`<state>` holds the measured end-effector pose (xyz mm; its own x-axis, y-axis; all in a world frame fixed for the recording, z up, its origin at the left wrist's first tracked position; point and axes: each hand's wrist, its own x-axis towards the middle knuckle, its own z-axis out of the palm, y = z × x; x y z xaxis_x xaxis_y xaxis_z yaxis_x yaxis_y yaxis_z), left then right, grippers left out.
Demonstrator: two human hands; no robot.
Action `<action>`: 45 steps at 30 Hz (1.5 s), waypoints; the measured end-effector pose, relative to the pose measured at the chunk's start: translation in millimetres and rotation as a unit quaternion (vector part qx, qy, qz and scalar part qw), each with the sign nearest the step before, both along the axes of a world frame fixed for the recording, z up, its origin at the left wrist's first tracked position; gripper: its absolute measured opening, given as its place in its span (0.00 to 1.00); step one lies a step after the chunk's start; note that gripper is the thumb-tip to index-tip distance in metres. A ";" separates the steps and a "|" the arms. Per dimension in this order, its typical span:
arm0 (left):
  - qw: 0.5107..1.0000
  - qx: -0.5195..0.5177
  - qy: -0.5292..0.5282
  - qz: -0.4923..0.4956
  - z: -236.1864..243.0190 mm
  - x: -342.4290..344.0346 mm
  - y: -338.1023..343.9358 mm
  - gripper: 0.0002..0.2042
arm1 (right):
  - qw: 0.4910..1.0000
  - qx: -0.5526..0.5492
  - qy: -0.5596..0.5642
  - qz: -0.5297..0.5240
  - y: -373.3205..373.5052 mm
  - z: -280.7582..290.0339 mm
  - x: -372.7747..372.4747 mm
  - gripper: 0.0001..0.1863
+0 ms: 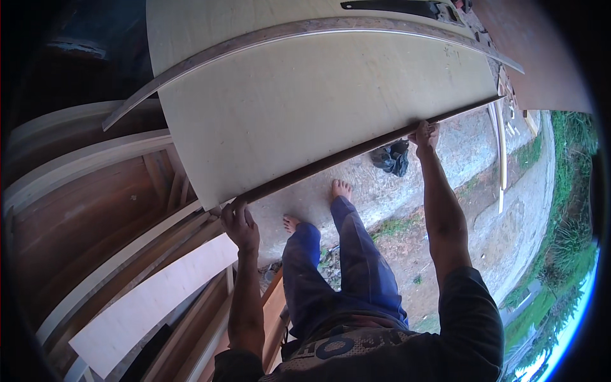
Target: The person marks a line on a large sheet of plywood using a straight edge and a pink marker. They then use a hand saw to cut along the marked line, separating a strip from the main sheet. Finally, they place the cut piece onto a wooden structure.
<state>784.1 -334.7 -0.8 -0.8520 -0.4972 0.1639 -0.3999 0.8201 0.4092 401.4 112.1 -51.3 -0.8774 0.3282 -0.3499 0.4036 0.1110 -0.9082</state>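
A broad pale plywood sheet (286, 108) lies in front of me. Along its near edge runs a long, narrow dark brown strip (331, 160), whose material I cannot make out. My left hand (240, 226) is closed around the strip's left end, at the sheet's near left corner. Farther along, toward the right end, my right hand (425, 135) grips the same strip, with its fingers partly hidden. Across the far part of the sheet lies a long, thin straight bar (337, 25) that overhangs both sides. Beyond it rests a handsaw (394, 7) with a dark blade.
Wooden boards and frames (89, 162) stand at the left, with a pale plank (156, 302) leaning among them. A black plastic bag (391, 158) lies on the ground near my bare feet. Long wood strips (501, 153) lie at the right, before green plants (569, 242).
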 end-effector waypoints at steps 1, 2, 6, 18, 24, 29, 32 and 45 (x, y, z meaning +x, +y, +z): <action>1.000 -0.013 0.022 -0.002 2.2 0.1 -2.6 0.16 | 0.999 -0.035 -0.005 0.026 -2.4 -1.8 5.5 0.15; 0.999 -0.028 0.046 -0.003 10.2 -4.2 -5.0 0.15 | 0.999 -0.040 -0.013 -0.008 -17.4 3.8 11.3 0.12; 0.990 -0.092 0.095 -0.041 -0.6 -17.6 -19.2 0.15 | 0.998 -0.050 0.022 0.023 -20.3 0.8 29.8 0.10; 0.985 -0.105 0.139 -0.018 -48.5 14.0 -18.1 0.15 | 0.998 0.017 0.055 0.011 -55.8 -11.9 51.9 0.30; 0.952 -0.052 0.187 0.235 -113.1 42.8 -8.4 0.45 | 0.989 0.005 0.142 -0.027 -69.7 -27.5 32.9 0.45; 0.863 0.216 0.422 0.176 -179.0 7.0 -52.0 0.36 | 0.986 -0.041 0.144 -0.068 -55.8 -56.8 22.4 0.41; 0.855 0.175 0.454 0.179 -200.4 7.3 -57.7 0.38 | 0.984 -0.047 0.169 -0.017 -49.7 -71.8 22.5 0.42; 0.831 0.166 0.478 0.230 -273.6 12.4 -35.1 0.40 | 0.518 0.472 0.672 0.239 -120.1 -66.5 114.0 0.22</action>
<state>796.5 -369.8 -274.4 -0.1189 -0.8873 0.4457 -0.0021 0.4491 0.8935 515.4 -8.1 -117.8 -0.1811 -0.5713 0.8005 -0.8016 0.5573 0.2164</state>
